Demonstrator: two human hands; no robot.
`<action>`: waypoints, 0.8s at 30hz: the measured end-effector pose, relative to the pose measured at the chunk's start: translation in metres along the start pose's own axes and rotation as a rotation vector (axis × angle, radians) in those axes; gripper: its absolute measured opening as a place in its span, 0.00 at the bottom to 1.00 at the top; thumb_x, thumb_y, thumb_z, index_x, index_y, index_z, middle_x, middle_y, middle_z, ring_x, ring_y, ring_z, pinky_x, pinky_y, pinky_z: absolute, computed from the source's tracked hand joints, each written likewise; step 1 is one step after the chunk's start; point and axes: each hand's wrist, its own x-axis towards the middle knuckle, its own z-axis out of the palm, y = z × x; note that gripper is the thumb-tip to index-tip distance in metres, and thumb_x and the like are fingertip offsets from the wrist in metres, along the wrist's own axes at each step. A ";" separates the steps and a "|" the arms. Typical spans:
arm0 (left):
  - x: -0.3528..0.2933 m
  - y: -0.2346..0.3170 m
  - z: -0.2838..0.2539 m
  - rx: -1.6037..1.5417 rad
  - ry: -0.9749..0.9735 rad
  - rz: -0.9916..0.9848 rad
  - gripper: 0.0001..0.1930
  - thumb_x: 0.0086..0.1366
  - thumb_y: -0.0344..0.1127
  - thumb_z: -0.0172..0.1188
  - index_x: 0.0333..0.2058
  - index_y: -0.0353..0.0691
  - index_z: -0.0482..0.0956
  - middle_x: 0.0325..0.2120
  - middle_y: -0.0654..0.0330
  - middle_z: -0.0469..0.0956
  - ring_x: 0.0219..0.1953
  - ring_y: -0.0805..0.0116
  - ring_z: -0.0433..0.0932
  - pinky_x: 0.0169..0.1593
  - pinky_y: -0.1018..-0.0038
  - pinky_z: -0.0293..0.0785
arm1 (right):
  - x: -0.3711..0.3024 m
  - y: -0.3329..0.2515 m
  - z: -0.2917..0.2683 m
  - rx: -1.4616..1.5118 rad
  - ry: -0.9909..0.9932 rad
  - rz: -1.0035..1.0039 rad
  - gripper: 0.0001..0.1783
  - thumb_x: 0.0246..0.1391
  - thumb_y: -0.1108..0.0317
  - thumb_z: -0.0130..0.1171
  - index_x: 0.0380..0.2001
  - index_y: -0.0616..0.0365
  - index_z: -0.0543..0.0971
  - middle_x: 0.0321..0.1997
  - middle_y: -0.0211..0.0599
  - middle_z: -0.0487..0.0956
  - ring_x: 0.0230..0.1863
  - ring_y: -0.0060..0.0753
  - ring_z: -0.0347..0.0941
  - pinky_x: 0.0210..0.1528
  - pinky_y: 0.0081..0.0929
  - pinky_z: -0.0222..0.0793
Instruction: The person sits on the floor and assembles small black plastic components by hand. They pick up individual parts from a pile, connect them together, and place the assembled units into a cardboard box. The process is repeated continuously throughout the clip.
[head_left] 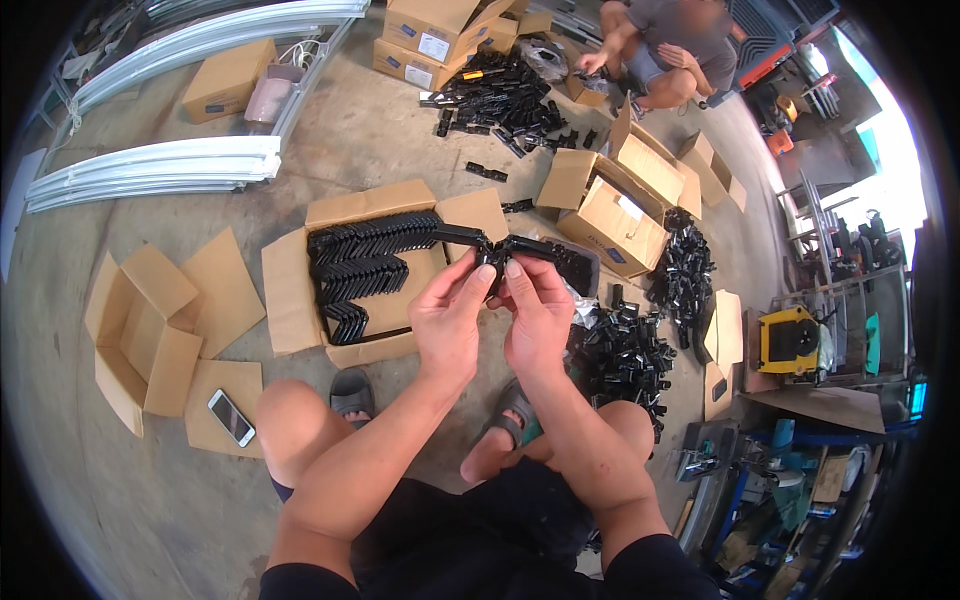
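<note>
Both thumbs and fingers close on a black bracket-like part (462,234) whose two arms spread out in a shallow V. My left hand (447,325) pinches it near the middle from one side, and my right hand (536,318) does the same from the other. The fingers hide the part's centre and underside. Just beyond and left of my hands, an open cardboard box (290,300) holds several rows of similar black angled parts (360,280), stacked closely against its left and far sides. Bare cardboard shows across the box's right front.
Loose black parts lie in heaps to the right (630,350) and far ahead (515,95). An opened box (150,340) and a phone (232,417) on cardboard are at left. More boxes (615,225) stand ahead right. Another person (670,50) squats at the back. White metal lengths (160,170) lie far left.
</note>
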 end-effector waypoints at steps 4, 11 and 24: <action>0.000 0.001 0.000 -0.023 -0.017 0.006 0.19 0.69 0.23 0.64 0.57 0.26 0.78 0.48 0.54 0.84 0.47 0.73 0.82 0.53 0.76 0.78 | 0.007 0.005 -0.010 0.012 -0.028 0.031 0.07 0.65 0.67 0.66 0.39 0.59 0.83 0.33 0.27 0.82 0.31 0.17 0.74 0.33 0.19 0.74; 0.001 0.001 0.003 -0.006 0.006 -0.017 0.19 0.69 0.23 0.64 0.58 0.26 0.78 0.48 0.55 0.84 0.46 0.74 0.81 0.53 0.76 0.78 | 0.008 0.006 -0.010 -0.012 -0.024 0.021 0.07 0.64 0.68 0.66 0.42 0.60 0.83 0.36 0.28 0.82 0.33 0.18 0.74 0.33 0.20 0.75; 0.003 0.000 -0.002 -0.017 -0.003 -0.012 0.18 0.68 0.22 0.64 0.56 0.26 0.79 0.48 0.55 0.84 0.47 0.73 0.82 0.53 0.76 0.77 | 0.007 0.006 -0.008 0.029 -0.049 0.029 0.06 0.65 0.70 0.64 0.42 0.59 0.83 0.37 0.26 0.83 0.33 0.17 0.75 0.34 0.19 0.75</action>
